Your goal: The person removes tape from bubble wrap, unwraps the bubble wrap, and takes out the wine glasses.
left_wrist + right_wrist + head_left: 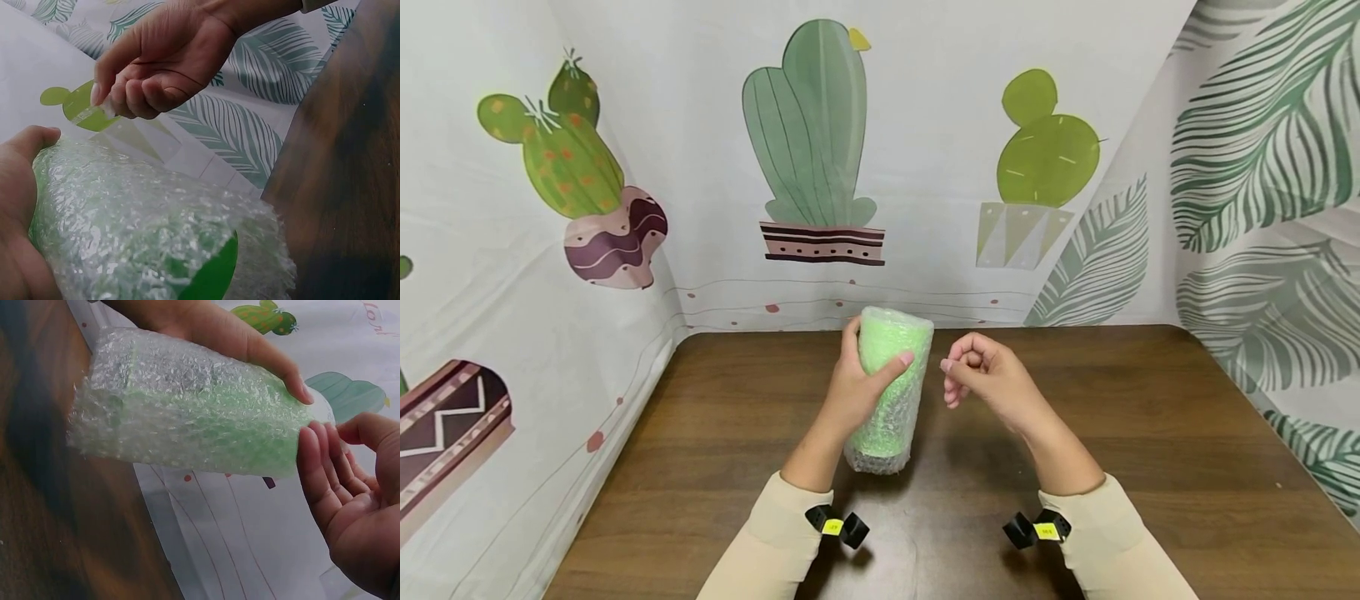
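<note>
A tall green cylinder (891, 417) wrapped in clear bubble wrap stands tilted over the table. My left hand (859, 383) grips its upper part, thumb across the near side and fingers round the far left side. The wrap (181, 400) extends beyond the green at the lower end. Just right of the top, my right hand (992, 375) has its thumb and index finger pinched together, the other fingers curled. Between those fingertips the left wrist view shows a small clear strip (82, 116) that looks like tape; its far end is hard to make out.
Beneath the hands lies a dark brown wooden table (715, 467). A white cloth backdrop (940, 167) printed with cacti and leaves rises behind it and along both sides. Each sleeved forearm carries a black wrist camera (853, 530).
</note>
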Demonstrator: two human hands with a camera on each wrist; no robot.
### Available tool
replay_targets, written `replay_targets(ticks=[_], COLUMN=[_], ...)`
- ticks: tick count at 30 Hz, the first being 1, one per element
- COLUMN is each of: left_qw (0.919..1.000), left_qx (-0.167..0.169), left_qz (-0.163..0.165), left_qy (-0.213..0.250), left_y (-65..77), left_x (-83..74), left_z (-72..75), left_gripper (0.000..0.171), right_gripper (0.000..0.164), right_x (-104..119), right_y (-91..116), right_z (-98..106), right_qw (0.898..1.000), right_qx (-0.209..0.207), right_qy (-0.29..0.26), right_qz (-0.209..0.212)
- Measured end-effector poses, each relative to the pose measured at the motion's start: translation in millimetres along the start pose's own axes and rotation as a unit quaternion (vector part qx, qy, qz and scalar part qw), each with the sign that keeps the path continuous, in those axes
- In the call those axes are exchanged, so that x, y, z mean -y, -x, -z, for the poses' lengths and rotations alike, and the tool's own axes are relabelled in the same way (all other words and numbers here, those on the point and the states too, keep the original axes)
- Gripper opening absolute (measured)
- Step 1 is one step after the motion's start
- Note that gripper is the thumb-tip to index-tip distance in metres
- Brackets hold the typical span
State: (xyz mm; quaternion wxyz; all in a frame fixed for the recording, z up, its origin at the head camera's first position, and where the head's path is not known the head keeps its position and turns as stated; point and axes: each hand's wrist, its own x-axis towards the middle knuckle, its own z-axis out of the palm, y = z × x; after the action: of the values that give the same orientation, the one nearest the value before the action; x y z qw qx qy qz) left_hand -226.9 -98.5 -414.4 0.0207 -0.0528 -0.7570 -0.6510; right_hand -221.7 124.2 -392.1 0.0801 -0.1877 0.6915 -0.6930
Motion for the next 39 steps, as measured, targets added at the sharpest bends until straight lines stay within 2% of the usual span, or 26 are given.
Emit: replay_targets(ticks=[5,7,12,18,24,33,39], left_qw=[0.9999,1.0000,1.0000,0.9999,0.9991,0.9989,0.9991], left_qx=[0.003,0.001,0.002,0.015,0.037,0.033,0.041], left_qz=[-0.008,-0.007,-0.003,-0.003,-0.019,-0.031,-0.012], left_qy=[-0.005,-0.006,-0.001,0.001,0.005,-0.011,-0.001], left_y=[-1.0,-0.8,-0.3,1.3,3.4,4.8,4.6], left_x=[1.1,1.1,0.7,1.3,1.0,3.3,4.0], left_z=[-0.2,-0.1,0.0,-1.4,-5.2,-9.7,-11.5], left_gripper=[0.088,0.088,0.087,0.087,0.088,0.091,0.093], right_gripper=[0.018,0.021,0.023,0.017,0.014,0.019,0.015], right_x=[1,1,1,2,1,-2,0], right_y=[1,1,2,2,3,2,3], right_z=[2,3,5,2,-1,0,-2], right_qw=[0.998,0.998,0.998,0.999,0.999,0.998,0.998], right_qx=[0.048,0.057,0.040,0.046,0.032,0.055,0.048], right_qy=[-0.010,0.002,0.040,0.017,0.022,0.005,0.014], right_qz=[0.024,0.026,0.010,-0.008,0.005,0.024,0.040])
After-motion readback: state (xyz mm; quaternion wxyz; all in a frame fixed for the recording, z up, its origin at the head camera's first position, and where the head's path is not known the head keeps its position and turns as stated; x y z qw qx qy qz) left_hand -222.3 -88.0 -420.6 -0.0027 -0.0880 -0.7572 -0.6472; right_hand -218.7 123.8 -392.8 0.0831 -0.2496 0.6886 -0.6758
